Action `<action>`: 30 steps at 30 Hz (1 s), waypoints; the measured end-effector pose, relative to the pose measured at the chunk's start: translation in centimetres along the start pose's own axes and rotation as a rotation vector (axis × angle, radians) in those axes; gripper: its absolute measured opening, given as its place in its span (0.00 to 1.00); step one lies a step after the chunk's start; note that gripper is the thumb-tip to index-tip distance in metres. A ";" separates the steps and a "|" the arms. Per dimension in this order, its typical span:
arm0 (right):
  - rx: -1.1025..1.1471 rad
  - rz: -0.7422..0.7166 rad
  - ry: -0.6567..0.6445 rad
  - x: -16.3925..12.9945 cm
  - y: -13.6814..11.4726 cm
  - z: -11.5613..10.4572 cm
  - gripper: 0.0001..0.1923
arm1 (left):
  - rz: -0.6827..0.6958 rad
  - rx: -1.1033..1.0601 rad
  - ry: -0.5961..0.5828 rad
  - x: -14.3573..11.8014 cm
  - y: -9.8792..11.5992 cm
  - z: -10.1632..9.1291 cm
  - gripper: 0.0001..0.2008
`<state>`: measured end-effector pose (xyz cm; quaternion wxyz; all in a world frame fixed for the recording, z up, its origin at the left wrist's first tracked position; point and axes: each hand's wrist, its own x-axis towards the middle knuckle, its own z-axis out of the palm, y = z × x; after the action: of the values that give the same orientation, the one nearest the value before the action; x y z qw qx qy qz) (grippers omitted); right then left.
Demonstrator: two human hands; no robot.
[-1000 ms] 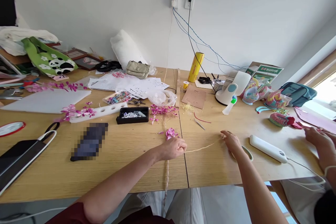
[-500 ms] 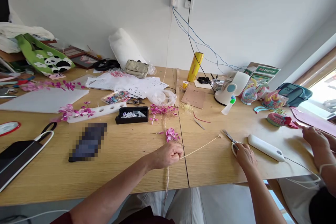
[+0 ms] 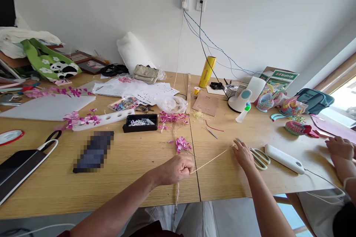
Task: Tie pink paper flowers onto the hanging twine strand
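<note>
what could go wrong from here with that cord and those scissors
The pale cord runs straight from the left hand to the right hand's fingertips; a hard tug might make it slip or snap.

The scissors lie partly hidden by the right hand, so a finger could brush a blade.

Twisted strands hang over the table's front edge and might snag on clothing.

Between the left hand (image 3: 179,166) and the right hand (image 3: 243,153), the cord (image 3: 210,161) is stretched and blocks a low passage. Beyond the right hand, the tabletop (image 3: 244,129) gives free way until the bottle (image 3: 240,116). On its outer side, the scissors (image 3: 263,157) and the white device (image 3: 283,158) are obstacles. Pink flowers (image 3: 182,143) stand just beyond the left hand; to their left, a hand could pass widely.
</note>
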<state>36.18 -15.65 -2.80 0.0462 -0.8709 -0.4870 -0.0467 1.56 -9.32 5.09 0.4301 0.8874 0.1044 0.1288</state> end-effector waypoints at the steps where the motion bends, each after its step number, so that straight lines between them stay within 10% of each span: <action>1: -0.006 -0.014 -0.010 0.3 0.1 0.1 0.19 | -0.004 -0.004 -0.004 -0.1 0.0 0.0 0.09; 30: 0.019 -0.103 -0.035 2.1 1.0 0.9 0.16 | -0.056 0.046 -0.017 -2.0 -0.2 -0.5 0.09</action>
<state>38.11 -14.28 -3.51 0.0436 -0.8448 -0.5325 -0.0291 -0.52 -9.37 4.95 0.4137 0.8949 0.1287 0.1066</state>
